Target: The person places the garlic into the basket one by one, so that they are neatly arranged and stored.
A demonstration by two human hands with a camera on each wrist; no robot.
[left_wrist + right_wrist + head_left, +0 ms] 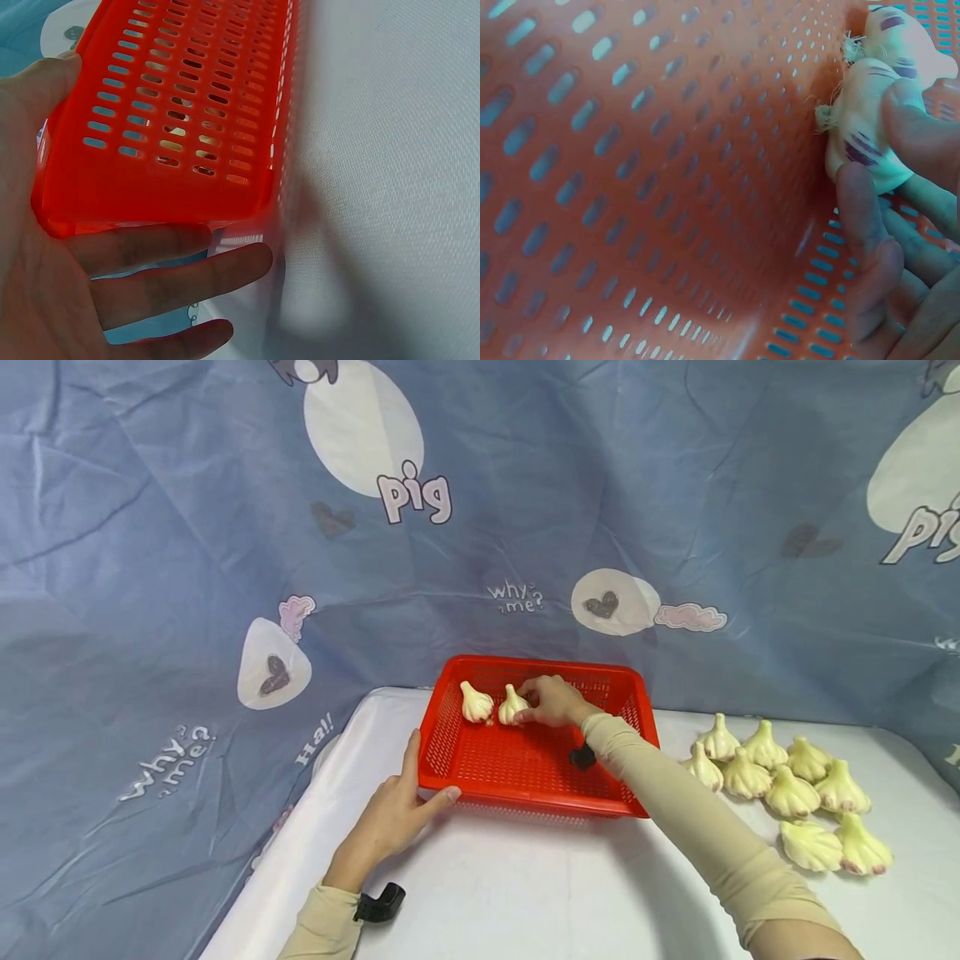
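In the head view a red perforated plastic basket (532, 800) stands on the white table. Inside it my right hand (558, 700) pinches a garlic bulb (511, 707) between thumb and fingers. The right wrist view shows this garlic bulb (862, 124) lying sideways with its roots toward the basket wall, against another bulb (907, 45). That other garlic bulb (476, 703) sits by the basket's left end. At the basket's front left corner is my left hand (393, 817), thumb against the rim. Its fingers (180, 281) reach straight out beside the corner in the left wrist view.
Several more garlic bulbs (791, 792) lie grouped on the right side of the white table (540, 893). Close behind the basket hangs a blue printed cloth (480, 552), which also runs along the left side.
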